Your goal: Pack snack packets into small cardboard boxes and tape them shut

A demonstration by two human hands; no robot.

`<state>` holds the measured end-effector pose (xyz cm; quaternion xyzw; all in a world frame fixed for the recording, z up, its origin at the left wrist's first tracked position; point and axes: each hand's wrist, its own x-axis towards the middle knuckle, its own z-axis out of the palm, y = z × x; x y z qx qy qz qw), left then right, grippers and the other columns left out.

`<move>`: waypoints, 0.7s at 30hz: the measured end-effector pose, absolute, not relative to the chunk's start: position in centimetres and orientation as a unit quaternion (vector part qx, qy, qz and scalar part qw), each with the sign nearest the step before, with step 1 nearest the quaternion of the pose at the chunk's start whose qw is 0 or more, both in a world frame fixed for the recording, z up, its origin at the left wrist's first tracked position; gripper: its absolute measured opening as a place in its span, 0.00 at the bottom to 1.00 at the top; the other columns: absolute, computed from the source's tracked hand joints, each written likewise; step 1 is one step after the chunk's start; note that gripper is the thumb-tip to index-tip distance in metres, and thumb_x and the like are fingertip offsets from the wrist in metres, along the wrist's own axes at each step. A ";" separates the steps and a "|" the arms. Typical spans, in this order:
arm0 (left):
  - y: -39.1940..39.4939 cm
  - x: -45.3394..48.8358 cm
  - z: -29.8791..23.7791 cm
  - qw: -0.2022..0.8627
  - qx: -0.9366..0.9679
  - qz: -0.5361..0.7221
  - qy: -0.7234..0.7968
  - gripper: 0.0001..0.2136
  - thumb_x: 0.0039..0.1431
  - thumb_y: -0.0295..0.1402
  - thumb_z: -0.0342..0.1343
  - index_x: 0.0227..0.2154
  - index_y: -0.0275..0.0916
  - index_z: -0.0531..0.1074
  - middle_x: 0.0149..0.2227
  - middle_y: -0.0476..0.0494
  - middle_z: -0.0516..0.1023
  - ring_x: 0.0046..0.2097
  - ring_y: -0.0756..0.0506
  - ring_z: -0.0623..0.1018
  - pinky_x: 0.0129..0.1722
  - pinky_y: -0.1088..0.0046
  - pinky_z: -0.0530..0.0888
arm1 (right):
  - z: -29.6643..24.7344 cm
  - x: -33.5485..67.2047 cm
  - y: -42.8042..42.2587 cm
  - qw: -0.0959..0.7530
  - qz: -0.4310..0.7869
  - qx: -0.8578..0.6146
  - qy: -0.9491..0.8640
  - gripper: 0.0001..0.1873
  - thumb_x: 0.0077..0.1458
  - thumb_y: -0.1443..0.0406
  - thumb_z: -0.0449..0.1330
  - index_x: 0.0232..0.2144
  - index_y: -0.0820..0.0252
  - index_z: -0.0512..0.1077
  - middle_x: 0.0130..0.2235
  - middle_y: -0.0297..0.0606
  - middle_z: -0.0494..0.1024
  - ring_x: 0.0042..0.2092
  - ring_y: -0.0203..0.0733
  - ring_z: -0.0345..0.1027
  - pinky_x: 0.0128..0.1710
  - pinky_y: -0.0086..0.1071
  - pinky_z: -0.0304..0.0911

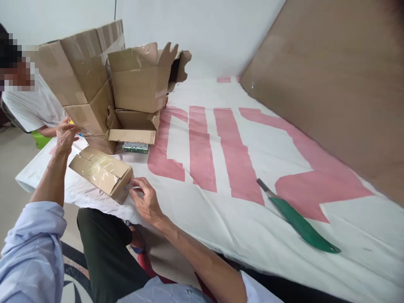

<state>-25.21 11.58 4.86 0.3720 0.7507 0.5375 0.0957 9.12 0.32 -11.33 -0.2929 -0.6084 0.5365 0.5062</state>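
Observation:
A small taped cardboard box [101, 172] lies closed on the white cloth with pink markings [221, 202]. My right hand [145, 201] rests at the box's near end, fingers curled and pinching at the tape on its corner. My left hand [65, 135] is raised beyond the box with fingers spread, touching the side of a stack of open cardboard boxes [94, 92]. Nothing is in the left hand.
A green-handled cutter [296, 221] lies on the cloth to the right. A small green-and-white packet [135, 147] sits under the open boxes. A large brown board [331, 92] leans at the right. Another person in a white shirt [28, 105] is at the far left.

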 end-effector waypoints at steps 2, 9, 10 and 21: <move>11.5 -24.5 5.4 0.076 0.371 0.517 0.768 0.10 0.46 0.29 0.66 0.33 0.33 0.77 0.31 0.48 0.79 0.36 0.48 0.75 0.41 0.68 0.77 | -11.5 8.7 0.1 0.524 0.512 -0.287 -0.617 0.15 0.60 0.65 0.61 0.49 0.54 0.78 0.48 0.43 0.78 0.49 0.48 0.76 0.50 0.41 0.74; 11.1 -22.8 5.9 0.074 0.391 0.490 0.776 0.11 0.47 0.28 0.65 0.36 0.32 0.78 0.31 0.50 0.78 0.35 0.49 0.73 0.36 0.72 0.75 | -11.8 7.8 0.2 0.541 0.465 -0.302 -0.633 0.17 0.59 0.65 0.63 0.51 0.54 0.78 0.49 0.45 0.78 0.50 0.50 0.75 0.54 0.44 0.74; 11.0 -22.8 5.8 0.079 0.396 0.491 0.772 0.13 0.46 0.29 0.66 0.37 0.33 0.78 0.32 0.50 0.79 0.36 0.49 0.74 0.35 0.73 0.75 | -11.8 7.8 0.2 0.538 0.463 -0.306 -0.634 0.17 0.59 0.65 0.63 0.51 0.53 0.78 0.49 0.45 0.78 0.50 0.50 0.75 0.54 0.44 0.73; 9.7 -22.8 6.5 0.148 0.433 0.490 0.742 0.18 0.42 0.33 0.67 0.39 0.36 0.75 0.39 0.47 0.80 0.41 0.47 0.76 0.38 0.72 0.77 | -12.1 7.0 0.6 0.534 0.482 -0.314 -0.620 0.09 0.56 0.63 0.65 0.41 0.52 0.77 0.45 0.41 0.78 0.47 0.48 0.74 0.51 0.41 0.73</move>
